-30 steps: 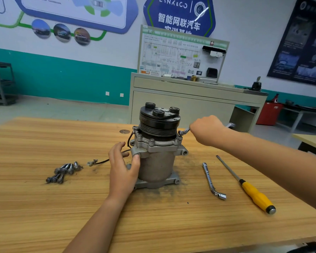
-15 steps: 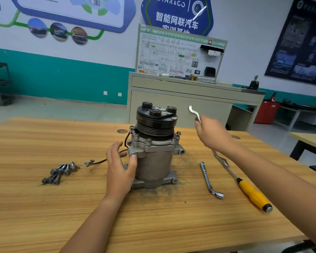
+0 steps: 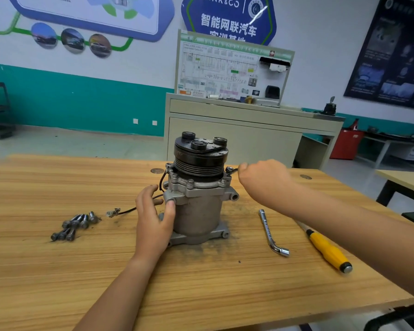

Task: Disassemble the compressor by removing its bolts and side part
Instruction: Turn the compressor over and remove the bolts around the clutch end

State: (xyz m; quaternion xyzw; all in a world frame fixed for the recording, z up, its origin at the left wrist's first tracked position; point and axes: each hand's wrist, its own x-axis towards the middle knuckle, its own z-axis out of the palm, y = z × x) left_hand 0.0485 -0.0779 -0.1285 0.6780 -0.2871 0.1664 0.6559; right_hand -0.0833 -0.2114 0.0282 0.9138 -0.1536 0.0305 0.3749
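Near the middle of the frame we see the compressor (image 3: 198, 211) standing upright on the wooden table (image 3: 58, 271), its black grooved pulley (image 3: 200, 158) on top and its flat base down in a patch of dark grime. Our left hand (image 3: 153, 220) rests against the left side of the housing: the fingers (image 3: 146, 197) are loosely spread and fairly straight, and the thumb presses on a round mounting ear just under the upper flange. A thin black wire (image 3: 127, 211) runs from the compressor out past this hand and ends on the table in a small metal terminal. Our right hand (image 3: 263, 177) comes in from the right of the frame, with its fingers curled round the handle of a small wrench (image 3: 232, 170). The wrench's ring end sits on a bolt at the right edge of the upper flange, just beside the pulley; the hand hides most of the handle. In the left part of the frame a cluster of loose bolts (image 3: 74, 225) lies on the table, well apart from the compressor. To the right of the compressor lies an L-shaped socket wrench (image 3: 270, 231), and further right a screwdriver (image 3: 328, 250) with a yellow handle, its shaft partly covered by our right forearm. Behind the table stands a beige cabinet (image 3: 237, 139) carrying a wiring display board.
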